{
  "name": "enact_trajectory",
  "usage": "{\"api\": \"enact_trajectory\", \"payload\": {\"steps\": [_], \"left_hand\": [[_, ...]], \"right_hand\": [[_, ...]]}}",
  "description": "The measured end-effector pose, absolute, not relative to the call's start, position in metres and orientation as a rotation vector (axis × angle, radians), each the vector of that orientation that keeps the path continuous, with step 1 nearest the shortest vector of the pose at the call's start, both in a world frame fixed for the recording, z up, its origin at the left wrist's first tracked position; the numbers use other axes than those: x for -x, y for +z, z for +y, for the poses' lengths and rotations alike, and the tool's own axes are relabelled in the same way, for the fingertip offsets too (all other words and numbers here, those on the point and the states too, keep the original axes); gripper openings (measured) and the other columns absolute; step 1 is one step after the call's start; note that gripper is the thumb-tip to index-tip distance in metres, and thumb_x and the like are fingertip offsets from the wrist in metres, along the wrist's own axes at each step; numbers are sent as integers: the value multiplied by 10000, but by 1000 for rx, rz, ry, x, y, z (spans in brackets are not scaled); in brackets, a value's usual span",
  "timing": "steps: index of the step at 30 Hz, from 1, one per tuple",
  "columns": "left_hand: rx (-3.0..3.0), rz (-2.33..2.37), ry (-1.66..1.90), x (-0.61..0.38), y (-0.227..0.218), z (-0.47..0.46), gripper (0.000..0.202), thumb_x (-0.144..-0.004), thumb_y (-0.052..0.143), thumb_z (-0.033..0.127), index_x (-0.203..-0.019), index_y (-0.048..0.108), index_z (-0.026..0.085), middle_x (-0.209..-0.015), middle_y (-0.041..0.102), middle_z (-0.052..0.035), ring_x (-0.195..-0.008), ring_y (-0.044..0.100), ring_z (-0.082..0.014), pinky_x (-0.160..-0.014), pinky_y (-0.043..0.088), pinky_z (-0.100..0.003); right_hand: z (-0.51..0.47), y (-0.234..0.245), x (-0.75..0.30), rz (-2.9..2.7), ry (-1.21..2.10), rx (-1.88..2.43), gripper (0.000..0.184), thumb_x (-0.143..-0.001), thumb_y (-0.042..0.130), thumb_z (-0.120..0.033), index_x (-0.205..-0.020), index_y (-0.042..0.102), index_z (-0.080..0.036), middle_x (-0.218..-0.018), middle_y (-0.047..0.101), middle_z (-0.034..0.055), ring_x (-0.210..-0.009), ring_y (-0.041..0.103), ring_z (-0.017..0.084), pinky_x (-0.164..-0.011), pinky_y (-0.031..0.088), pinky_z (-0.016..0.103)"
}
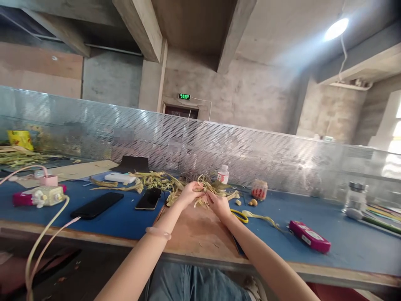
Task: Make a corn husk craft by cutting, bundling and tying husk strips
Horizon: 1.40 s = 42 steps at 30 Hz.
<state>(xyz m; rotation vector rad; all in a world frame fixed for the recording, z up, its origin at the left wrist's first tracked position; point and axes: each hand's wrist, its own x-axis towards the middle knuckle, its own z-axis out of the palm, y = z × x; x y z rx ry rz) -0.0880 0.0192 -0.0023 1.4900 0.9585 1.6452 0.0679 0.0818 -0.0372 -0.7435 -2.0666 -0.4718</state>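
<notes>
My left hand (191, 194) and my right hand (219, 205) meet over the far part of a brown board (203, 234). Their fingers are closed together on a thin, pale dried plant strip (200, 179), part of which curves up in a loop above the fingertips. The fingers hide most of what they pinch. Behind and around both hands lies a heap of dried yellow-green stalks and leaves (158, 180). Beside my right wrist is a yellow loop (240, 215) that looks like a scissors handle, with a loose pale strip (261, 217) next to it.
On the blue table, phones (97, 205) and a power strip (53, 195) with cables lie left. A white bottle (223, 174), a jar (259, 190), a magenta box (309, 236) and a glass bottle (356, 198) stand right. A perforated metal screen (282, 163) closes the back.
</notes>
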Motion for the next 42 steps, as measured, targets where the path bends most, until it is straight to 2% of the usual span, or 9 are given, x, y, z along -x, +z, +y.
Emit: {"api": "enact_trajectory", "payload": {"steps": [7, 13, 21, 25, 28, 32, 37, 40, 42], "left_hand": [[-1497, 905, 1622, 88, -1, 15, 350, -602, 766, 138, -917, 612, 137, -931, 682, -104, -829, 649, -184, -745, 509, -291], [-1563, 886, 1569, 91, 0, 18, 394, -651, 744, 174, -1010, 584, 148, -1021, 661, -100, -907, 633, -181, -815, 488, -290], [-1585, 853, 1520, 93, 0, 25, 438, -663, 741, 192, -1068, 576, 175, -1121, 631, -100, -957, 616, -188, -863, 474, -326], [-1570, 867, 1520, 94, -4, 30, 431, -631, 760, 172, -1028, 592, 166, -1040, 654, -91, -942, 616, -190, -861, 474, -342], [-1556, 893, 1544, 94, -6, 33, 403, -592, 778, 141, -958, 609, 152, -976, 663, -74, -917, 616, -180, -867, 466, -344], [-1543, 912, 1553, 93, -6, 32, 344, -593, 770, 143, -907, 631, 139, -955, 667, -66, -901, 611, -172, -872, 454, -339], [-1518, 894, 1455, 92, -5, 31, 292, -624, 731, 147, -911, 679, 123, -918, 694, -80, -893, 621, -185, -884, 443, -333], [-1466, 872, 1434, 93, -4, 32, 207, -703, 664, 234, -871, 686, 114, -889, 701, -90, -838, 636, -180, -853, 462, -328], [-1424, 877, 1436, 93, -3, 32, 262, -770, 594, 345, -838, 681, 107, -862, 700, -104, -785, 642, -178, -814, 479, -331]], "right_hand": [[74, -32, -67, -2014, -393, 747, 321, -913, 410, -311, -1105, 626, -172, -690, 722, 62, -516, 648, 185, -471, 415, 235], [68, -28, -66, -1952, -251, 751, 294, -899, 428, -299, -1088, 621, -184, -747, 728, 41, -561, 656, 161, -513, 443, 217], [75, -26, -66, -1949, -113, 766, 335, -903, 416, -348, -1050, 650, -158, -684, 707, 40, -554, 626, 138, -540, 435, 201], [77, -28, -69, -2007, -84, 742, 303, -898, 435, -329, -1039, 661, -183, -753, 722, 43, -608, 641, 141, -576, 447, 198], [78, -30, -69, -2030, -85, 738, 315, -901, 432, -308, -1108, 637, -187, -819, 730, 58, -656, 655, 154, -605, 461, 209], [77, -31, -68, -2046, -104, 753, 365, -911, 414, -297, -1219, 575, -184, -782, 731, 63, -641, 659, 163, -591, 471, 215], [76, -31, -69, -2084, -177, 781, 361, -916, 411, -294, -1221, 579, -199, -790, 733, 67, -642, 666, 172, -595, 480, 224], [75, -30, -71, -2121, -233, 778, 364, -924, 398, -293, -1238, 564, -210, -817, 734, 66, -665, 673, 168, -619, 483, 222], [74, -30, -72, -2154, -274, 763, 369, -924, 402, -300, -1250, 553, -215, -850, 733, 70, -691, 677, 171, -630, 482, 224]]}}
